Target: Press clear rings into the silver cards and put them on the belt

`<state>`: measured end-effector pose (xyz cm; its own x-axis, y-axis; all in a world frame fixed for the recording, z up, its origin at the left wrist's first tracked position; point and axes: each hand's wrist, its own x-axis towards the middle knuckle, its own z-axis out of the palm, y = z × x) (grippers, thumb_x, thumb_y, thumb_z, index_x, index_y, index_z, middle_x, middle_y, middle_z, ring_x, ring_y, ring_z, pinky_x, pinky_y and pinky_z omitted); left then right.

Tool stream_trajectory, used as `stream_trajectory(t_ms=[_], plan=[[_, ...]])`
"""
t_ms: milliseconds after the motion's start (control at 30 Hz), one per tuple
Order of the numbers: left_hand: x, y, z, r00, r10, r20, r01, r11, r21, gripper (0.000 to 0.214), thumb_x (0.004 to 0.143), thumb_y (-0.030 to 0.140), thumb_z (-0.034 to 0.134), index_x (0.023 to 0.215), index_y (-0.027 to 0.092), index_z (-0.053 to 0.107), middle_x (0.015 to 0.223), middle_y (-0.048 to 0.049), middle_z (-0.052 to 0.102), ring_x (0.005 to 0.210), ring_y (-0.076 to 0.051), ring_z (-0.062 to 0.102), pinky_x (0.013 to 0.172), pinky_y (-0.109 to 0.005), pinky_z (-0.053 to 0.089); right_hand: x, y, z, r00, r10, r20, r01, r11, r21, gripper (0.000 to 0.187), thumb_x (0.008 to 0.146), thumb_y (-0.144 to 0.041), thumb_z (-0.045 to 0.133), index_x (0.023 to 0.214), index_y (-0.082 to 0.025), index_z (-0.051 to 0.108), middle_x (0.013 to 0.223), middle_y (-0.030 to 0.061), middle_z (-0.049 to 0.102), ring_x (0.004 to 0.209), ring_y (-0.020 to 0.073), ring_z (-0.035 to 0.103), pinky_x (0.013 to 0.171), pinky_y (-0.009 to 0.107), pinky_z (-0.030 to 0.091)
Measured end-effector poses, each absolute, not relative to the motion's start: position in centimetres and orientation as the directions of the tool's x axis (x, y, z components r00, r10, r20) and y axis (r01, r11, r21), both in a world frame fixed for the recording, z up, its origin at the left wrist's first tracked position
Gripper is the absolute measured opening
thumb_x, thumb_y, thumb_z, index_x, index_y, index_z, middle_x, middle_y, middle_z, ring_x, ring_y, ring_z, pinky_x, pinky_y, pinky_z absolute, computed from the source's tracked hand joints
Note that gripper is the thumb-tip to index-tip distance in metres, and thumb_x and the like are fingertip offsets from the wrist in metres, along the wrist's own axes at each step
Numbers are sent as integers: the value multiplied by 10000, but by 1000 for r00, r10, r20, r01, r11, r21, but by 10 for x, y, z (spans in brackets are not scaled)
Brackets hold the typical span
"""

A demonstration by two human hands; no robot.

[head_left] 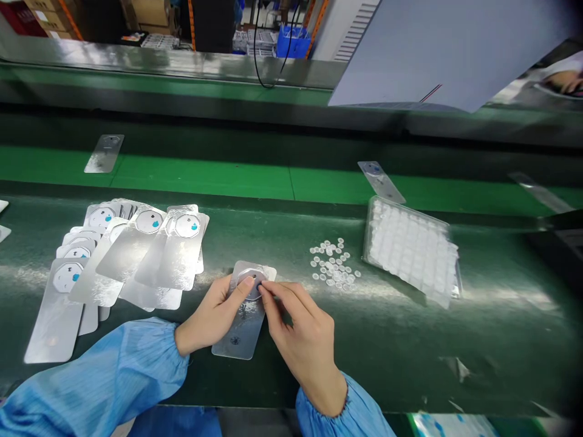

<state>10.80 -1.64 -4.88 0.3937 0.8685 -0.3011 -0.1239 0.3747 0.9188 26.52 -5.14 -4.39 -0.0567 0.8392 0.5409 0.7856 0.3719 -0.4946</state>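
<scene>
A clear plastic blister card (243, 331) lies on the dark green bench in front of me. My left hand (214, 315) holds its left edge, thumb on the round pocket near the top. My right hand (300, 334) pinches at that same round pocket with thumb and forefinger; what is between the fingertips is too small to make out. Both arms wear light blue sleeves. A scatter of several small clear round discs (334, 264) lies just right of the hands.
A fanned pile of several blister cards (132, 255) lies at the left. A clear tray of white parts (410, 249) sits at the right. Single cards (104, 153) (381, 181) lie on the green conveyor belt behind. Another person's hand (565, 80) shows top right.
</scene>
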Motion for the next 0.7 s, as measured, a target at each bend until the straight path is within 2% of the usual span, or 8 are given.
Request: stream_trajectory(t_ms=[200,467,600,700], plan=[[109,-15,-49,390,873,-294,-135,369,919,416,944,557,639,811,163,655,718,-7,559,654,-140,466,575,-240,386,265,-52,-46,-77,863,499,828,334,-450,143,1045,-186,537,1030,-180,678,869,41,729,599,118,653,558,234,489],[109,-16,-52,408,863,-298,-161,389,907,422,950,570,627,863,159,672,752,-11,605,671,-147,515,607,-247,410,263,-49,-53,-108,859,500,863,331,-382,215,1080,-182,428,1012,-187,631,864,47,685,619,118,639,491,223,419],[108,-15,-53,397,871,-291,-191,388,902,406,954,543,638,816,162,655,734,-3,601,667,-138,520,617,-239,422,262,-48,-57,-89,859,505,834,342,-433,194,1075,-164,429,1010,-190,609,879,55,667,710,142,666,542,216,467],[108,-13,-52,388,875,-290,-208,389,897,399,951,523,653,787,160,660,724,-2,615,665,-132,537,626,-232,436,262,-48,-61,-57,855,516,768,368,-524,180,1061,-155,447,1012,-202,615,899,62,664,759,157,666,621,238,519]])
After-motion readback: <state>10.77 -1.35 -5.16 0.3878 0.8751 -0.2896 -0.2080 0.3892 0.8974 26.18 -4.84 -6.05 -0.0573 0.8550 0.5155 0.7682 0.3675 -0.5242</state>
